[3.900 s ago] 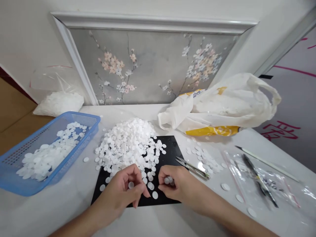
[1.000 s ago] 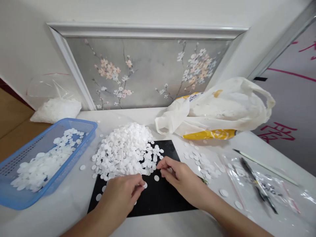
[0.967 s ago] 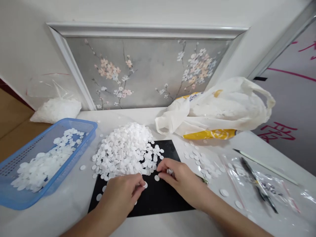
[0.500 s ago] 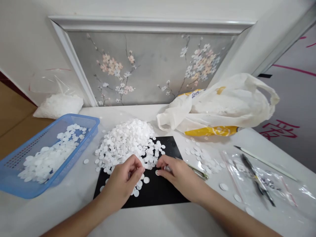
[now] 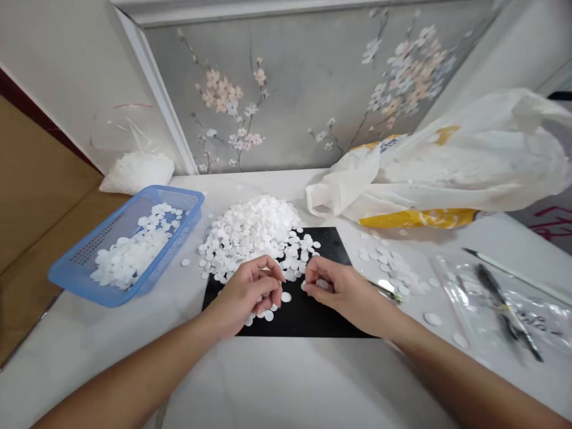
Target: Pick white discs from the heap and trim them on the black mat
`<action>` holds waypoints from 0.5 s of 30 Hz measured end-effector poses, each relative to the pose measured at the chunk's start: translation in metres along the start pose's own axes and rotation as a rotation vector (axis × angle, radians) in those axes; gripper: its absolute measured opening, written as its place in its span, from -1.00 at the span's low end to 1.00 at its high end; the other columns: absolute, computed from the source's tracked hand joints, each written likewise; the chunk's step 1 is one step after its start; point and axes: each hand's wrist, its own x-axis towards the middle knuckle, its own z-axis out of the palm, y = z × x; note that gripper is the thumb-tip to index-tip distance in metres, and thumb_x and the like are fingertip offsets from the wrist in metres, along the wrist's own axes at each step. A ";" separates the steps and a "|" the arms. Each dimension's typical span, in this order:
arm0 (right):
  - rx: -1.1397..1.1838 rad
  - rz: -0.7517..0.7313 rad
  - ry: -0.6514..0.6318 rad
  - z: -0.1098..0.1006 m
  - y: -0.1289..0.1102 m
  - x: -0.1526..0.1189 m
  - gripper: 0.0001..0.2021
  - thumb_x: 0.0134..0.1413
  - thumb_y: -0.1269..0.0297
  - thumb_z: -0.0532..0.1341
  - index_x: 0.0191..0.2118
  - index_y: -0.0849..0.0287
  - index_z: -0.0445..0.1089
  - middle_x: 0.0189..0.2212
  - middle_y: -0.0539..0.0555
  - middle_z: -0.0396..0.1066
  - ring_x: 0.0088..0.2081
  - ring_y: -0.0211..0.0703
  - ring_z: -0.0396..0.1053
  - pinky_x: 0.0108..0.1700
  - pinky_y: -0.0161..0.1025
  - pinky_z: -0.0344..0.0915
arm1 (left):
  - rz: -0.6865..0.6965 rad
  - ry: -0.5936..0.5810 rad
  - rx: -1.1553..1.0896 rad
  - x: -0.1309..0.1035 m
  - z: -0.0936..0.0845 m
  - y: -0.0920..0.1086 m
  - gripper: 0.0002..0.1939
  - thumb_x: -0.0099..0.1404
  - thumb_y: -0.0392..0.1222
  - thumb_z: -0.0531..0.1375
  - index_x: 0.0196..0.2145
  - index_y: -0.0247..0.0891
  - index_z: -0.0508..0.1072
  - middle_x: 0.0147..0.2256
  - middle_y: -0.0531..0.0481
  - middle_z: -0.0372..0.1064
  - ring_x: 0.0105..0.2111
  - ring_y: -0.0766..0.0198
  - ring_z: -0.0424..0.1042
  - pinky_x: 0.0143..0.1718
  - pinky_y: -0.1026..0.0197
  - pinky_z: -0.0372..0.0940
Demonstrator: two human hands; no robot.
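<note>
Small white round discs are heaped in a pile [image 5: 254, 232] that spreads over a black mat [image 5: 313, 319]. Over the mat's near left part is my left hand [image 5: 250, 295], its fingers curled and the thumb close to the index fingertip; whatever they hold, if anything, is too small to make out. A few loose discs [image 5: 269, 315] lie beside and under that hand. My right hand [image 5: 337, 289] hovers over the right part of the mat, thumb and index finger pinched together on a white disc [image 5: 304, 285] whose edge shows at the fingertips.
At left stands a blue plastic basket [image 5: 74, 280] with more discs. Behind it sits a clear bag [image 5: 138, 171] of white pieces. A white and yellow plastic bag [image 5: 424, 185] lies back right. Tweezers [image 5: 386, 291], scattered discs [image 5: 393, 265], a pen [image 5: 507, 310] and clear sleeves [image 5: 456, 298] lie right.
The camera view has shifted, so the scene sits further right and higher. My left hand's fingers have loosened a little and tipped forward. The right hand keeps its pinch.
</note>
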 end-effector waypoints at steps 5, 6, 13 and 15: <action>0.284 0.079 -0.018 -0.014 0.003 0.004 -0.79 0.10 0.11 0.15 -0.30 0.16 0.31 -0.49 -0.03 0.33 -0.55 -0.31 0.19 -0.52 -0.32 0.10 | 0.042 0.039 0.091 0.004 -0.003 -0.006 -0.75 0.24 -0.07 0.16 -0.19 -0.27 0.39 -0.43 -0.03 0.48 -0.71 0.51 0.03 -0.65 0.35 0.00; 0.312 0.094 -0.017 -0.016 0.003 0.005 -0.76 0.10 0.07 0.15 -0.35 0.16 0.30 -0.50 -0.03 0.33 -0.58 -0.33 0.16 -0.53 -0.33 0.08 | 0.035 0.049 0.091 0.004 -0.003 -0.007 -0.74 0.25 -0.05 0.15 -0.21 -0.28 0.41 -0.41 -0.05 0.49 -0.71 0.51 0.04 -0.65 0.35 0.01; -0.096 0.068 0.082 -0.001 0.002 0.005 -0.98 0.04 0.32 0.16 -0.38 0.09 0.31 -0.61 -0.12 0.21 -0.58 -0.30 0.09 -0.51 -0.33 0.02 | -0.023 0.100 0.075 0.002 0.002 -0.005 -0.65 0.30 0.05 0.06 -0.32 -0.31 0.44 -0.46 -0.09 0.49 -0.71 0.48 0.06 -0.66 0.36 -0.05; -0.222 0.051 0.097 0.003 -0.002 0.006 -0.93 0.04 0.30 0.16 -0.44 0.10 0.33 -0.56 -0.08 0.31 -0.58 -0.28 0.13 -0.50 -0.30 0.04 | -0.016 0.109 0.091 0.002 0.002 -0.003 -0.61 0.31 0.06 0.03 -0.38 -0.31 0.44 -0.47 -0.10 0.49 -0.70 0.47 0.08 -0.65 0.35 0.00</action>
